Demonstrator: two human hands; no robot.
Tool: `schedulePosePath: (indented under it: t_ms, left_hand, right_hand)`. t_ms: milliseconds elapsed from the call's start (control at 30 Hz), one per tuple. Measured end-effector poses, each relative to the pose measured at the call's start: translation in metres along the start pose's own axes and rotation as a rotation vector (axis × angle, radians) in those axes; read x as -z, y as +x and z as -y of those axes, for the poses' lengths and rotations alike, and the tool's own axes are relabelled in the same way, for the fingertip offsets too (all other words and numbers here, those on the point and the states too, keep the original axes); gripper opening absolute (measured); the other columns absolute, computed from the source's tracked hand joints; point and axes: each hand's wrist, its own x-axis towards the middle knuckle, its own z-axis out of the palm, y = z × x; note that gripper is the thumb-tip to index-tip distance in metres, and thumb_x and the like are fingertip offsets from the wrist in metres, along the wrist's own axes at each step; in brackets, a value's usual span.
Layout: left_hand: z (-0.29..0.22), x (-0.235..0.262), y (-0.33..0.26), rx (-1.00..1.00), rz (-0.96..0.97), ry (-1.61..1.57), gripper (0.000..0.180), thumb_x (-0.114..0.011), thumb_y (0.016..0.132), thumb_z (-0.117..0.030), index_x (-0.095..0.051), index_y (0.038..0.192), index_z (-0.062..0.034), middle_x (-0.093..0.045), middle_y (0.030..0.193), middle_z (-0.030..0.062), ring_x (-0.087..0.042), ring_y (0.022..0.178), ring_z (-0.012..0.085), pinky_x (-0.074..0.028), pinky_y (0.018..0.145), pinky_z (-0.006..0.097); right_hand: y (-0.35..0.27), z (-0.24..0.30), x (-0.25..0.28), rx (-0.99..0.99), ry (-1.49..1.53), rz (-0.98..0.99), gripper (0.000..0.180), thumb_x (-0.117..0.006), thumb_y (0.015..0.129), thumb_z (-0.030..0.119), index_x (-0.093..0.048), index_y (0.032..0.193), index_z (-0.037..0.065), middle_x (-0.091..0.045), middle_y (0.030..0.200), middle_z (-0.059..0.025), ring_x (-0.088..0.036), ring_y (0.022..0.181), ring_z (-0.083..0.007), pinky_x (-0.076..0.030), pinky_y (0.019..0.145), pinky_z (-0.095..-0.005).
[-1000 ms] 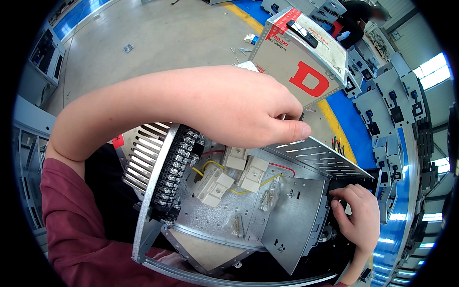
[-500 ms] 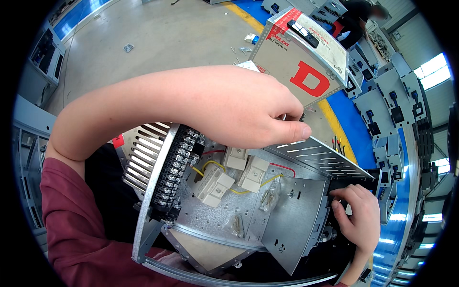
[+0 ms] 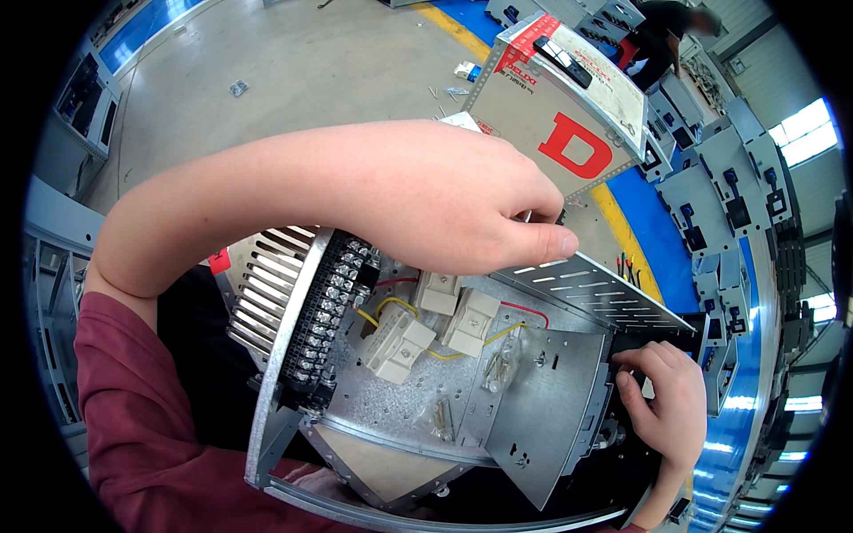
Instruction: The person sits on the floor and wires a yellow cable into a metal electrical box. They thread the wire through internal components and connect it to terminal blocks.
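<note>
A metal enclosure (image 3: 413, 462) with slotted sides lies open in front of me. Reaching across it, my left hand (image 3: 502, 213) has its fingers curled over the far slotted side plate (image 3: 613, 298), thumb on the near side. My right hand (image 3: 666, 400) is at the enclosure's dark right end, fingers bent and thumb close to the index finger. Whatever they grip there is hidden in shadow. Inside sit several cream fuse holders (image 3: 398, 345) with yellow and red wires. A black terminal block (image 3: 324, 324) runs along the left end, and a bent metal plate (image 3: 546, 409) stands near my right hand.
Small plastic bags of screws (image 3: 502, 366) lie inside the enclosure. Beyond it stands a metal-edged box (image 3: 569, 115) with a black phone (image 3: 562, 62) on top. Grey cabinets (image 3: 702, 200) line the right, where another person (image 3: 662, 40) bends over. Loose screws lie on the floor.
</note>
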Motion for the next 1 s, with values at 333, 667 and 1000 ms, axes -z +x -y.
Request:
schedulePosePath:
  t_ms: [333, 667, 1000]
  left_hand:
    - [-0.0001, -0.0002, 0.0003, -0.015, -0.007, 0.006, 0.053, -0.057, 0.124, -0.050, -0.080, 0.120, -0.0018, -0.078, 0.102, 0.0185, -0.075, 0.100, 0.0393, -0.058, 0.089, 0.050]
    - [0.0001, -0.0003, 0.0010, -0.010, -0.001, -0.008, 0.052, -0.058, 0.124, -0.049, -0.080, 0.120, -0.0017, -0.077, 0.100, 0.0188, -0.075, 0.098, 0.0388, -0.057, 0.087, 0.050]
    - [-0.0004, -0.0002, 0.0001, -0.013, -0.006, -0.001, 0.051, -0.058, 0.124, -0.049, -0.080, 0.119, -0.0025, -0.077, 0.101, 0.0189, -0.075, 0.098, 0.0390, -0.058, 0.087, 0.050]
  right_hand:
    - [-0.0006, 0.0003, 0.0007, -0.004, -0.004, 0.007, 0.016, -0.083, 0.096, 0.014, -0.082, 0.110, 0.005, -0.076, 0.095, -0.0101, -0.072, 0.092, -0.0346, -0.054, 0.082, -0.0468]
    - [-0.0005, 0.0005, 0.0015, -0.010, -0.005, 0.016, 0.016, -0.083, 0.097, 0.014, -0.082, 0.110, 0.005, -0.076, 0.095, -0.0102, -0.072, 0.093, -0.0346, -0.054, 0.082, -0.0468]
    - [-0.0003, 0.0003, 0.0009, -0.016, -0.004, 0.019, 0.017, -0.083, 0.096, 0.015, -0.083, 0.110, 0.005, -0.076, 0.095, -0.0103, -0.072, 0.092, -0.0345, -0.054, 0.082, -0.0467]
